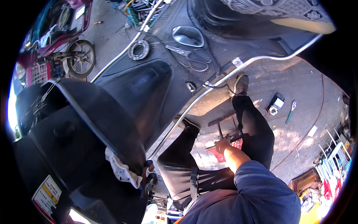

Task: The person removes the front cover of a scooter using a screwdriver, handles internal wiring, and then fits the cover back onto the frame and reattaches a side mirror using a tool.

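Observation:
My right hand (222, 145) is down between my knees, its fingers wrapped round a dark bar of a low stool (220, 125) with a red patterned part under it. Part of the grip is hidden by the hand itself. My left hand is outside the picture. To the left, the black footboard of a scooter or three-wheeler (164, 87) carries a round mirror (188, 36), scissors (188, 55) with dark handles, a grey metal ring (138, 50) and a small oval metal piece (190, 86). A dark cable runs among them.
On the paving at right lie a multimeter (275, 104) and an adjustable wrench (291, 112). A silver rail (209, 89) edges the footboard. White cloth (122, 168) hangs by the black front panel (74, 149). A red motorcycle (61, 56) stands far left; a white rack (335, 158) is lower right.

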